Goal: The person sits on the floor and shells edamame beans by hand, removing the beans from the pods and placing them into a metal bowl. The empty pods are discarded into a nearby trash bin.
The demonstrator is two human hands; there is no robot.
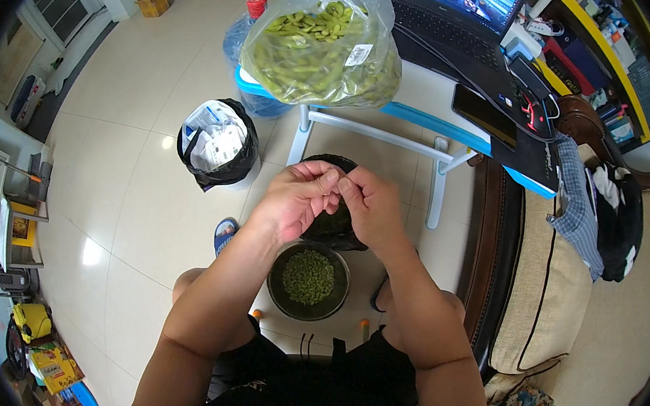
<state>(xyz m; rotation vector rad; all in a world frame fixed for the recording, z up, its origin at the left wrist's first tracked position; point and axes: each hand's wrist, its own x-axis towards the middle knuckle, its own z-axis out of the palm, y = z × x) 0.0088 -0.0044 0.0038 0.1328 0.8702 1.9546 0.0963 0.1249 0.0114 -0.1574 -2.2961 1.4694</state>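
My left hand [300, 197] and my right hand [371, 207] meet fingertip to fingertip in the middle, thumbs and forefingers pinched. Whatever sits between them is hidden by the fingers. Directly beneath is a bin lined with a black bag [350, 242], partly covered by my hands, its contents dark and hard to read. Nearer to me, a round metal bowl [273, 286] holds shelled green beans [308, 277]. Ahead, on the table's near edge, rests a clear plastic bag [381, 71] full of green soybean pods [311, 23].
A white table [422, 87] carries a laptop [447, 27], a black phone [484, 113] and cables. Left of it stand a bin of crumpled waste [247, 148] and a large blue bottle [235, 38]. A sofa [542, 302] with clothes lines the right side.
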